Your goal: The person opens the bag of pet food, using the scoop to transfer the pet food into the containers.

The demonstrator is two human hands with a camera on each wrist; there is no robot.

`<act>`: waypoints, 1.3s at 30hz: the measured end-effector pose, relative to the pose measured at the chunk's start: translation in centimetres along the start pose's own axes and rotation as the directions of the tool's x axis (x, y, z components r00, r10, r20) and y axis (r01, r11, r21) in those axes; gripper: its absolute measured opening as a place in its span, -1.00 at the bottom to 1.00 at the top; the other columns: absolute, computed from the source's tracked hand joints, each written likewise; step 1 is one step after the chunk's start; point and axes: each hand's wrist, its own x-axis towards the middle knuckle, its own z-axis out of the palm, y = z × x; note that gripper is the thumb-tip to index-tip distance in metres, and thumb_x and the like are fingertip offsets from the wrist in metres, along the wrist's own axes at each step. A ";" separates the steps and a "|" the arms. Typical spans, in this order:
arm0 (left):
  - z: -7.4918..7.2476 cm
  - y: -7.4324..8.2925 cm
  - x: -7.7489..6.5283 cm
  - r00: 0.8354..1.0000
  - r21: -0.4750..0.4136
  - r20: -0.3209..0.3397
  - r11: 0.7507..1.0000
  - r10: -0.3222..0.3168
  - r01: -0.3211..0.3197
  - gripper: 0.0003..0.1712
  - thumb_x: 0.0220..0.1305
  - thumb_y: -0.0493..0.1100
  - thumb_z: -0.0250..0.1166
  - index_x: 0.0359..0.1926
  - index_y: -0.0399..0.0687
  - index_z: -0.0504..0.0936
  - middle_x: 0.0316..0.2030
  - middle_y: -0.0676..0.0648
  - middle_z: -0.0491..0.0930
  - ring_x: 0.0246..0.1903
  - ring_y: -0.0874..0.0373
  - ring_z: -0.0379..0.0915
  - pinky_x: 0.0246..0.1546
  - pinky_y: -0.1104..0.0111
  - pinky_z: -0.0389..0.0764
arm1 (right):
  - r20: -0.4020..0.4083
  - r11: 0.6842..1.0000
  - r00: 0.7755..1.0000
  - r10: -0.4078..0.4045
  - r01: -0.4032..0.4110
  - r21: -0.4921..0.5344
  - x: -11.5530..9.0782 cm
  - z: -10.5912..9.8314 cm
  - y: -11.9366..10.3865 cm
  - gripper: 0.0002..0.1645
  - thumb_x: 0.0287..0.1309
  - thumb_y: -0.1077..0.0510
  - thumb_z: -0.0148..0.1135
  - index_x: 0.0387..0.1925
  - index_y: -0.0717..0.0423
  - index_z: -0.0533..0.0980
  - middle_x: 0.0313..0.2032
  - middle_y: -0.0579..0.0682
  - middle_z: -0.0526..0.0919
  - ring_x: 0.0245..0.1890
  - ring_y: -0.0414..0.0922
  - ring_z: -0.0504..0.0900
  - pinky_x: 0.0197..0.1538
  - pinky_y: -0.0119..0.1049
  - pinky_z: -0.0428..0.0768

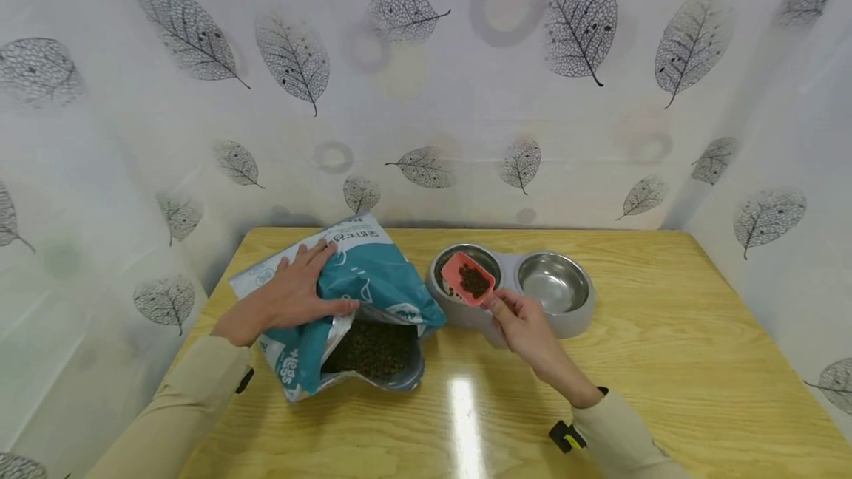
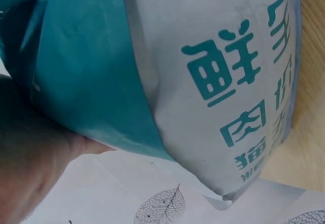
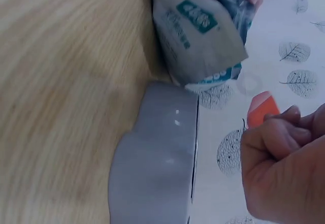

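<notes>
My left hand rests on top of a teal and white kibble bag, fingers spread and thumb along the edge of its mouth. The bag lies on its side, its mouth facing me, with brown kibble inside. In the left wrist view the bag's printed face fills most of the picture. My right hand grips the handle of a small red scoop, which carries some kibble. The scoop is over the left bowl of a grey double feeder; some kibble shows in that bowl.
The feeder's right steel bowl holds nothing visible. Everything stands on a wooden table. A leaf-patterned white curtain closes off the back and both sides.
</notes>
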 end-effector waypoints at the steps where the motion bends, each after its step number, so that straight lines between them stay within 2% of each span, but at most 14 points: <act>1: 0.0 0.0 0.0 1.000 0.001 -0.001 1.000 -0.001 0.001 0.33 0.19 0.56 0.22 0.65 -0.13 -0.10 0.63 -0.31 -0.15 0.57 -0.51 -0.32 0.44 -0.47 -0.20 | -0.029 0.998 1.000 -0.011 0.009 -0.065 0.2 -0.1 0.1 -0.64 0.55 0.14 0.06 -0.07 0.40 0.60 -0.64 -0.11 0.39 -0.69 -0.31 0.26 -0.61 -0.46 0.23; 3: -0.1 0.0 0.0 1.000 0.005 -0.003 1.000 0.000 0.000 0.33 0.20 0.56 0.21 0.65 -0.14 -0.10 0.63 -0.32 -0.15 0.56 -0.52 -0.32 0.44 -0.48 -0.20 | -0.075 0.984 0.996 -0.039 0.025 -0.177 0.6 -0.1 0.2 -0.67 0.54 0.13 0.08 -0.10 0.33 0.64 -0.63 -0.10 0.44 -0.64 -0.29 0.32 -0.57 -0.44 0.28; 7: -0.1 0.1 0.0 1.000 0.001 -0.001 1.000 0.003 -0.003 0.32 0.21 0.55 0.21 0.65 -0.15 -0.10 0.63 -0.32 -0.15 0.56 -0.52 -0.32 0.45 -0.47 -0.20 | -0.125 0.930 0.986 -0.111 0.058 -0.364 1.3 -0.2 0.6 -0.72 0.51 0.13 0.12 -0.22 0.22 0.66 -0.62 -0.09 0.45 -0.62 -0.25 0.33 -0.53 -0.41 0.29; 12: 0.0 0.1 -0.1 1.000 -0.003 0.000 1.000 0.006 -0.006 0.32 0.21 0.54 0.22 0.65 -0.17 -0.09 0.63 -0.33 -0.14 0.56 -0.52 -0.30 0.45 -0.47 -0.19 | -0.149 0.834 0.956 -0.254 0.139 -0.534 1.9 -0.2 1.6 -0.73 0.44 0.17 0.21 -0.42 0.21 0.58 -0.68 -0.12 0.31 -0.64 -0.25 0.21 -0.54 -0.40 0.20; 16: 0.1 0.2 -0.1 1.000 -0.002 0.002 1.000 0.004 -0.004 0.32 0.21 0.54 0.22 0.65 -0.17 -0.09 0.63 -0.34 -0.13 0.56 -0.52 -0.30 0.44 -0.47 -0.19 | -0.136 0.750 0.923 -0.361 0.200 -0.630 2.2 -0.2 2.3 -0.71 0.38 0.26 0.24 -0.51 0.18 0.49 -0.68 -0.11 0.32 -0.64 -0.23 0.24 -0.55 -0.40 0.21; 20: 0.0 0.2 -0.1 1.000 -0.003 -0.002 1.000 0.003 -0.003 0.32 0.21 0.54 0.22 0.65 -0.16 -0.09 0.63 -0.33 -0.14 0.56 -0.52 -0.30 0.44 -0.47 -0.19 | -0.117 0.678 0.897 -0.426 0.231 -0.698 2.4 -0.3 2.6 -0.69 0.35 0.28 0.26 -0.54 0.18 0.44 -0.69 -0.05 0.35 -0.65 -0.20 0.26 -0.57 -0.38 0.24; 26: 0.1 0.1 -0.1 1.000 0.000 -0.005 1.000 0.003 -0.003 0.32 0.21 0.55 0.21 0.65 -0.15 -0.10 0.63 -0.32 -0.14 0.56 -0.52 -0.30 0.45 -0.47 -0.19 | -0.113 0.610 0.884 -0.454 0.216 -0.762 2.8 -0.3 2.8 -0.75 0.33 0.27 0.30 -0.49 0.22 0.51 -0.67 0.04 0.51 -0.67 -0.11 0.41 -0.60 -0.23 0.42; 29: 0.1 0.1 0.0 1.000 -0.001 -0.005 1.000 0.002 -0.002 0.32 0.21 0.55 0.21 0.65 -0.15 -0.10 0.63 -0.32 -0.14 0.56 -0.52 -0.30 0.45 -0.47 -0.19 | -0.103 0.570 0.865 -0.492 0.231 -0.788 2.9 -0.3 3.0 -0.76 0.32 0.25 0.32 -0.48 0.21 0.53 -0.63 0.09 0.59 -0.66 -0.02 0.53 -0.58 -0.13 0.51; 33: 0.1 0.0 0.1 1.000 0.001 -0.006 1.000 0.000 0.000 0.33 0.20 0.55 0.22 0.65 -0.15 -0.10 0.63 -0.31 -0.15 0.57 -0.51 -0.31 0.45 -0.46 -0.20 | -0.085 0.515 0.842 -0.533 0.243 -0.822 3.0 -0.2 3.2 -0.81 0.30 0.24 0.34 -0.42 0.24 0.57 -0.62 0.11 0.59 -0.65 0.03 0.57 -0.59 -0.12 0.51; 39: 0.2 -0.1 0.2 1.000 -0.003 -0.003 1.000 -0.003 0.003 0.34 0.19 0.55 0.23 0.65 -0.15 -0.10 0.63 -0.31 -0.15 0.57 -0.51 -0.32 0.45 -0.47 -0.22 | -0.096 0.462 0.850 -0.519 0.184 -0.868 2.9 0.0 3.3 -0.76 0.31 0.18 0.34 -0.40 0.28 0.57 -0.66 0.10 0.46 -0.71 -0.01 0.43 -0.68 -0.18 0.41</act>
